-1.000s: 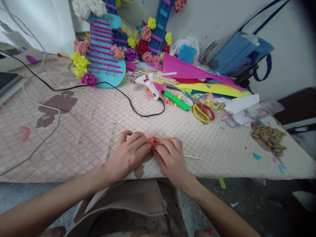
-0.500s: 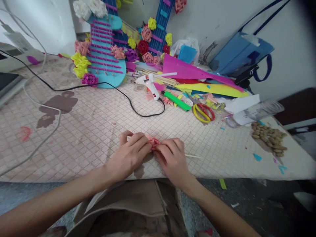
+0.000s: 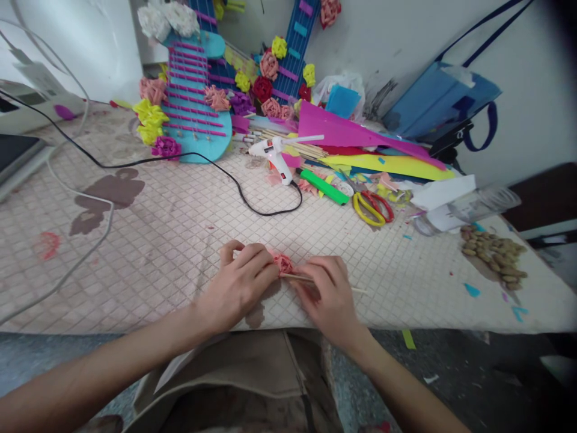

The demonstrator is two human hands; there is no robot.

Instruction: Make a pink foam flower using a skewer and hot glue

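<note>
A pink paper flower (image 3: 283, 263) sits between my two hands, low over the front of the cloth-covered table (image 3: 180, 240). My left hand (image 3: 243, 282) is closed on the flower's left side, with its fingertips partly hidden behind the petals. Just right of the flower, my right hand (image 3: 327, 297) pinches a thin wooden stick (image 3: 297, 277) whose left tip reaches the flower's lower edge. Past my right hand, a pale stick end (image 3: 360, 291) shows; I cannot tell if it belongs to the same stick.
A white glue gun (image 3: 279, 159) with a black cord lies ahead. Beside it are a green cutter (image 3: 323, 186) and scissors (image 3: 369, 207). Paper-flower-trimmed blue boards (image 3: 198, 144) stand at the back. Peanuts (image 3: 493, 255) and a clear jar (image 3: 469, 207) lie to the right.
My right hand has drawn slightly right, away from the flower, and the stick now shows between them. My left hand stays at the flower.
</note>
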